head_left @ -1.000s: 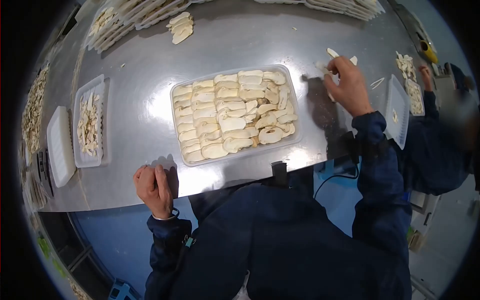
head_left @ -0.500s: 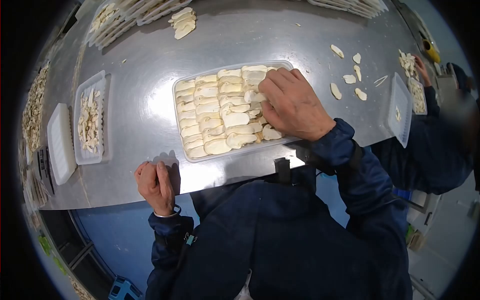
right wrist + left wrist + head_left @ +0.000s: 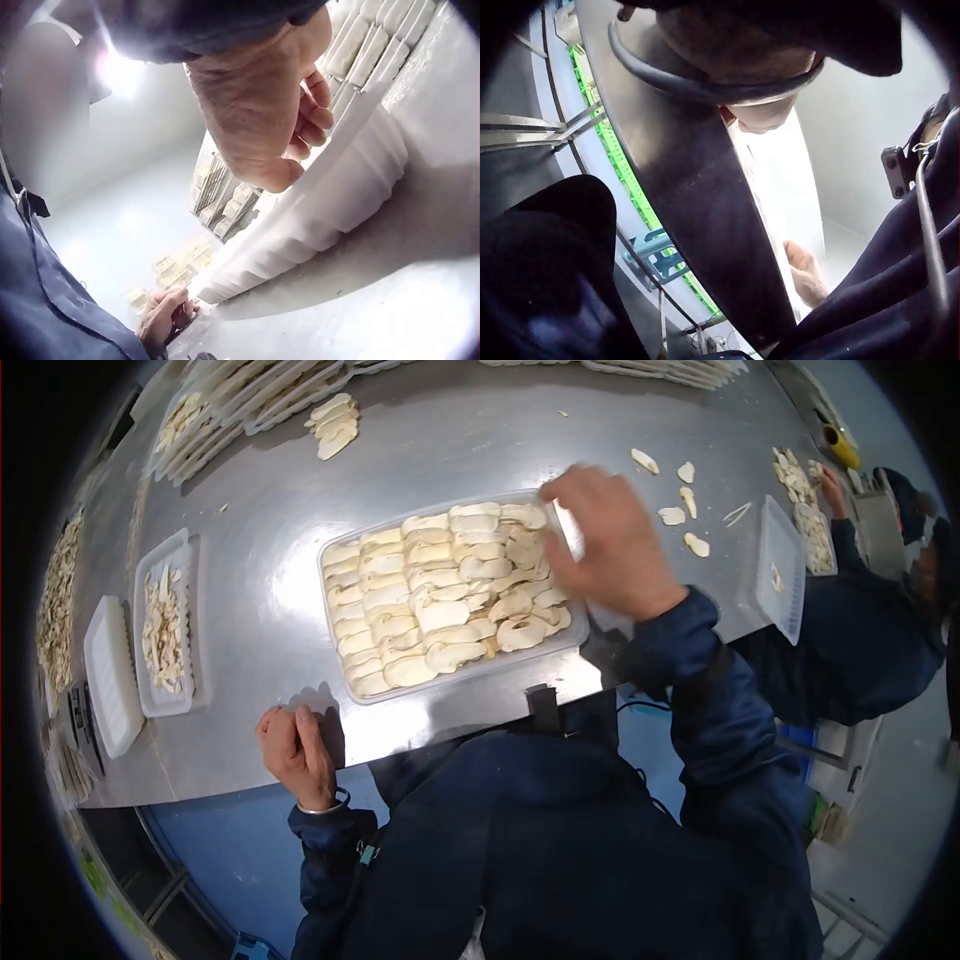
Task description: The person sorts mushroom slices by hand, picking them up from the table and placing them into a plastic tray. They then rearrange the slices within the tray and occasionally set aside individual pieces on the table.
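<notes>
A clear plastic tray [image 3: 348, 688] lies before me, lined with overlapping rows of pale mushroom slices [image 3: 443, 615]; the slices at its right end lie less evenly. My right hand [image 3: 615, 545], blurred in the head view, is over the tray's right rim. In the right wrist view its fingers [image 3: 315, 120] are loosely bent above the tray wall [image 3: 330, 202], with nothing seen between them. My left hand [image 3: 298, 750] rests at the table's front edge, left of the tray, its fingers loosely curled and holding nothing.
Several loose slices [image 3: 671, 516] lie on the metal table, right of the tray. A small pile [image 3: 334, 426] lies at the back left. Trays [image 3: 160, 705] stand at left, and stacked trays [image 3: 250, 405] behind. Another person [image 3: 845, 630] works at the right.
My right hand went from the loose slices at right to the tray's right part, then drew back rightward to its rim. The left hand stays put; the head view has shifted slightly.
</notes>
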`<state>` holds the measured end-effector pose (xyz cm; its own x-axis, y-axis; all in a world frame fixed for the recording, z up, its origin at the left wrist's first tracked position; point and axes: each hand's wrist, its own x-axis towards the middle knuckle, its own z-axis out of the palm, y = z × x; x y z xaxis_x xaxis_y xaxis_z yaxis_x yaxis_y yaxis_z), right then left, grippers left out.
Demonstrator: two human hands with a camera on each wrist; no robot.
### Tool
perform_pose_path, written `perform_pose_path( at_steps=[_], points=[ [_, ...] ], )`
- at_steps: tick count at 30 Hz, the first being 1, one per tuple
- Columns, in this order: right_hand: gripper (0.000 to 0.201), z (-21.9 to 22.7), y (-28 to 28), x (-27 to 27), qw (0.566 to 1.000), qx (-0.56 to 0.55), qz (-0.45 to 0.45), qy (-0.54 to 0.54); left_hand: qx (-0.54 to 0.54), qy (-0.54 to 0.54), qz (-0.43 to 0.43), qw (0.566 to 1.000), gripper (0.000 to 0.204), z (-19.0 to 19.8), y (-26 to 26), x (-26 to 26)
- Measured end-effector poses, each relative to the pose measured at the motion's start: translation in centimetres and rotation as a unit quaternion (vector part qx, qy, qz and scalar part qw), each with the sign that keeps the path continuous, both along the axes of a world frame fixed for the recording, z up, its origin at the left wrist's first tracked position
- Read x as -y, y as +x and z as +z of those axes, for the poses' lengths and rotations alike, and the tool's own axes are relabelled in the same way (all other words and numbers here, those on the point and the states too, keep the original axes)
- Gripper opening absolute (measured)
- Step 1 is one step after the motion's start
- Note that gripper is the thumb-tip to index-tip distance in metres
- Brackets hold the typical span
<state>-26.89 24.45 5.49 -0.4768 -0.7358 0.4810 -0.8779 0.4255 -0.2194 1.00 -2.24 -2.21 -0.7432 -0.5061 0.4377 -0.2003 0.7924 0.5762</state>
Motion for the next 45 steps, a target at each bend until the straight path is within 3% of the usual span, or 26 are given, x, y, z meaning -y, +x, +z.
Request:
perform_pose_path(
  at_steps=[2, 3, 5, 8, 11, 17, 23, 26, 30, 39, 45],
  points=[
    [0.024, 0.8, -3.6, -3.0, 0.994, -0.061, -0.093, -0.017, 0.003, 0.005, -0.001, 1.0, 0.022, 0.2, -0.1, -0.1],
    [0.016, 0.8, -5.8, -4.7, 0.99, -0.035, -0.128, -0.042, 0.004, 0.003, -0.003, 1.0, 0.022, 0.1, -0.1, -0.1],
    [0.022, 0.0, -10.2, -8.4, 0.964, -0.022, -0.253, 0.084, 0.013, 0.0, -0.003, 1.0, 0.023, 0.3, -0.1, -0.1],
    [0.028, -2.6, -14.2, -10.8, 0.942, 0.057, -0.268, 0.192, 0.007, -0.003, -0.014, 1.0, 0.023, 0.3, -0.1, 0.0],
    [0.032, -3.6, -14.4, -9.4, 0.946, 0.119, -0.268, 0.141, 0.001, -0.011, 0.005, 1.0, 0.024, 0.2, -0.2, -0.1],
    [0.031, -3.8, -15.0, -8.5, 0.917, 0.152, -0.324, 0.177, 0.0, -0.007, -0.002, 1.0, 0.024, 0.1, -0.2, -0.1],
    [0.023, -2.4, -11.9, -8.2, 0.928, 0.22, -0.265, 0.143, 0.0, -0.011, 0.002, 1.0, 0.024, 0.2, -0.2, -0.1],
    [0.024, -2.0, -9.6, -8.8, 0.957, 0.167, -0.209, 0.116, -0.004, -0.018, -0.007, 1.0, 0.024, 0.3, -0.3, -0.1],
    [0.025, -2.6, -10.2, -11.0, 0.955, 0.13, -0.256, 0.078, -0.001, -0.006, -0.005, 1.0, 0.024, 0.3, -0.4, -0.1],
    [0.023, -3.6, -9.7, -8.6, 0.961, 0.099, -0.216, 0.142, -0.012, -0.017, 0.001, 1.0, 0.024, 0.2, -0.4, -0.1],
    [0.019, -1.5, -6.7, -7.1, 0.981, 0.08, -0.161, 0.078, -0.012, -0.008, 0.0, 1.0, 0.024, 0.6, -0.6, -0.4]
  ],
)
